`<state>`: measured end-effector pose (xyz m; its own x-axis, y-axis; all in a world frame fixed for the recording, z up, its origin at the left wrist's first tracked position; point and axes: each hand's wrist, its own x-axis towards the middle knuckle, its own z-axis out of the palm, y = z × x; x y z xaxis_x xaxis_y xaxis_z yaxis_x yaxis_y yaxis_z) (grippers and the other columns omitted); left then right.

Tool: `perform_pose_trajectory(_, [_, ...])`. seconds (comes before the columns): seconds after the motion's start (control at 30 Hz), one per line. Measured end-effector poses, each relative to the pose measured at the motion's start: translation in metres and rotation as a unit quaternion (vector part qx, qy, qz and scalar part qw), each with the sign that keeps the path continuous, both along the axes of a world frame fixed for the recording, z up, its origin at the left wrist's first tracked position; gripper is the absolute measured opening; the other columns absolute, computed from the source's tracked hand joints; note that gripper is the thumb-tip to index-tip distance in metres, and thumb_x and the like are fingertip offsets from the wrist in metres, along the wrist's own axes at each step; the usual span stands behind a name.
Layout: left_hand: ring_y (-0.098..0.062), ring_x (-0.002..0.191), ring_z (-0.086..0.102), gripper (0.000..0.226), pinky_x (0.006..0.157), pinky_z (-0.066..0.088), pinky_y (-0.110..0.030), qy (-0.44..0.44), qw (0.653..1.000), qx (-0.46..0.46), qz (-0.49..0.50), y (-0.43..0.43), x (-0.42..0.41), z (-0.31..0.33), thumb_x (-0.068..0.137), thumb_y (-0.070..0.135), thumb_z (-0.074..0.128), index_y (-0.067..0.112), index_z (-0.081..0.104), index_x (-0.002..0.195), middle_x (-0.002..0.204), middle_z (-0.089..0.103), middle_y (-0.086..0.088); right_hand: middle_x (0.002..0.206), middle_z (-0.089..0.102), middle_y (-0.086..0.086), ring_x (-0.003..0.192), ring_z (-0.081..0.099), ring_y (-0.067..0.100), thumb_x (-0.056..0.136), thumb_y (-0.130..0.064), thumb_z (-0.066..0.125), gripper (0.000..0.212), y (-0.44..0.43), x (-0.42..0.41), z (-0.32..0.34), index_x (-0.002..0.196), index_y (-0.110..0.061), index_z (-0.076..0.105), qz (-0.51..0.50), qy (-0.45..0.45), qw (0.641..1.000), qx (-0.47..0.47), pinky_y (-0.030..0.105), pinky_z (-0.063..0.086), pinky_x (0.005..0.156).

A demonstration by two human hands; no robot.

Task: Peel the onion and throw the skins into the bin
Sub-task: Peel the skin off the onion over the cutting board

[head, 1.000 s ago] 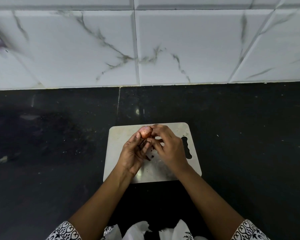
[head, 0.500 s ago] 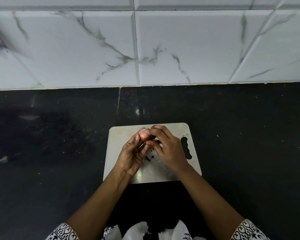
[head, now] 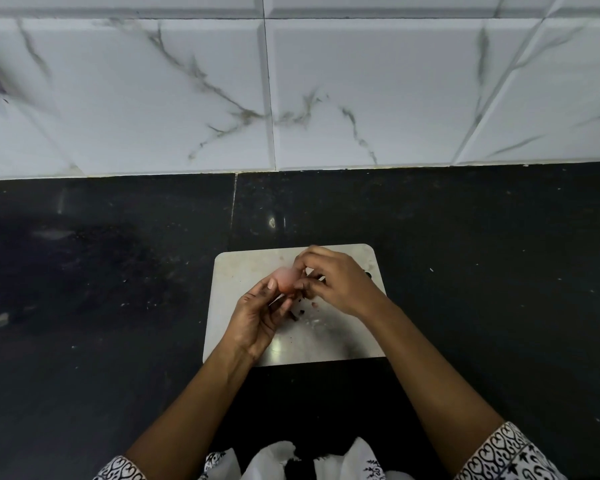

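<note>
A small pinkish onion [head: 285, 280] is held over a pale cutting board [head: 243, 268] on the dark counter. My left hand [head: 260, 315] grips the onion from below, thumb against its left side. My right hand [head: 336, 280] is at the onion's right end, fingertips curled and pinching at its skin. Several dark skin scraps [head: 300, 311] lie on the board under the hands. No bin is in view.
The black stone counter [head: 101, 289] runs wide on both sides of the board. A white marble-tiled wall [head: 194, 98] rises behind it. The counter's front edge lies near my body, where white cloth [head: 274, 459] shows.
The onion has turned slightly in my left hand and shifted left. My right hand has moved to its right end and now covers the board's handle slot.
</note>
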<state>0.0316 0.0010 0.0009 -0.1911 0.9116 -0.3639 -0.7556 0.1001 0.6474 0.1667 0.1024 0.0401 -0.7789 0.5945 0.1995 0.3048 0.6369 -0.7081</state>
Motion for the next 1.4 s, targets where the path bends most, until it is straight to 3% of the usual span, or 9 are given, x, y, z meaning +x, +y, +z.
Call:
perform_pose_trajectory(0.17, [-0.017, 0.084, 0.071, 0.035, 0.071, 0.056, -0.021, 0.032, 0.999, -0.028, -0.006, 0.002, -0.006, 0.007, 0.074, 0.019, 0.063, 0.008, 0.066, 0.108, 0.092, 0.072, -0.007, 0.105, 0.058, -0.003, 0.087, 0.058, 0.011, 0.087, -0.015, 0.062, 0.010, 0.001, 0.000, 0.003, 0.097, -0.013, 0.062, 0.022, -0.016, 0.998, 0.054, 0.032, 0.052, 0.076])
perform_pose_trajectory(0.3, [-0.014, 0.078, 0.071, 0.037, 0.068, 0.056, -0.020, 0.049, 0.998, -0.036, -0.013, 0.004, -0.008, 0.009, 0.078, 0.018, 0.056, 0.004, 0.063, 0.111, 0.087, 0.073, -0.007, 0.111, 0.053, 0.001, 0.080, 0.060, 0.019, 0.090, -0.014, 0.054, 0.011, -0.001, -0.004, -0.002, 0.100, -0.010, 0.055, 0.022, -0.028, 0.996, 0.086, 0.037, 0.052, 0.069])
perform_pose_trajectory(0.47, [-0.013, 0.080, 0.070, 0.029, 0.074, 0.055, -0.021, 0.055, 0.997, -0.053, -0.002, 0.006, -0.009, 0.002, 0.080, 0.020, 0.056, 0.007, 0.067, 0.104, 0.089, 0.072, -0.007, 0.114, 0.053, 0.005, 0.074, 0.060, 0.023, 0.090, -0.018, 0.051, 0.013, -0.007, -0.006, -0.011, 0.099, -0.008, 0.053, 0.008, -0.033, 0.993, 0.117, 0.039, 0.052, 0.063])
perform_pose_trajectory(0.63, [-0.012, 0.069, 0.071, 0.035, 0.063, 0.058, -0.018, -0.008, 0.996, -0.086, 0.029, 0.009, -0.005, 0.003, 0.093, 0.017, 0.049, 0.009, 0.077, 0.072, 0.075, 0.072, -0.007, 0.121, 0.051, 0.006, 0.072, 0.064, 0.023, 0.086, -0.029, 0.041, 0.025, -0.017, -0.009, -0.023, 0.103, -0.012, 0.048, -0.007, -0.028, 0.987, 0.155, 0.029, 0.049, 0.053])
perform_pose_trajectory(0.77, [-0.013, 0.062, 0.070, 0.032, 0.055, 0.057, -0.018, -0.063, 0.991, -0.100, 0.059, 0.012, -0.004, 0.005, 0.094, 0.017, 0.049, 0.004, 0.073, 0.078, 0.074, 0.071, -0.010, 0.134, 0.041, -0.001, 0.080, 0.065, 0.019, 0.086, -0.028, 0.047, 0.020, -0.028, -0.004, -0.038, 0.098, -0.013, 0.051, -0.038, -0.007, 0.988, 0.148, 0.031, 0.055, 0.057])
perform_pose_trajectory(0.87, [-0.015, 0.064, 0.071, 0.029, 0.056, 0.057, -0.018, -0.081, 0.989, -0.103, 0.062, 0.012, -0.004, 0.005, 0.093, 0.019, 0.050, 0.002, 0.072, 0.084, 0.077, 0.073, -0.012, 0.124, 0.051, 0.001, 0.096, 0.063, 0.015, 0.086, -0.024, 0.057, 0.015, -0.031, 0.001, -0.042, 0.094, -0.011, 0.059, -0.104, 0.064, 0.990, 0.066, 0.032, 0.058, 0.071])
perform_pose_trajectory(1.0, [-0.016, 0.065, 0.071, 0.030, 0.057, 0.058, -0.019, -0.070, 0.991, -0.100, 0.048, 0.011, -0.004, 0.006, 0.088, 0.019, 0.054, 0.007, 0.078, 0.074, 0.079, 0.073, -0.011, 0.111, 0.058, -0.005, 0.095, 0.061, 0.002, 0.081, -0.017, 0.070, 0.026, -0.026, 0.002, -0.028, 0.107, -0.014, 0.063, -0.130, 0.129, 0.983, -0.005, 0.013, 0.052, 0.076])
perform_pose_trajectory(1.2, [-0.016, 0.071, 0.072, 0.022, 0.062, 0.058, -0.021, -0.037, 0.995, -0.089, 0.032, 0.008, -0.004, 0.009, 0.093, 0.019, 0.051, 0.005, 0.068, 0.097, 0.084, 0.073, -0.010, 0.095, 0.064, -0.001, 0.083, 0.063, 0.011, 0.084, -0.018, 0.067, 0.020, -0.022, -0.005, -0.018, 0.103, -0.017, 0.067, -0.106, 0.073, 0.989, 0.079, 0.028, 0.056, 0.072])
perform_pose_trajectory(1.4, [-0.013, 0.073, 0.072, 0.022, 0.069, 0.056, -0.020, 0.057, 0.995, -0.082, 0.014, 0.005, -0.006, 0.013, 0.092, 0.018, 0.051, 0.009, 0.071, 0.093, 0.083, 0.074, -0.007, 0.085, 0.066, 0.002, 0.071, 0.063, 0.017, 0.081, -0.018, 0.067, 0.010, -0.015, -0.005, -0.015, 0.089, -0.011, 0.067, -0.093, 0.071, 0.988, 0.097, 0.037, 0.055, 0.062])
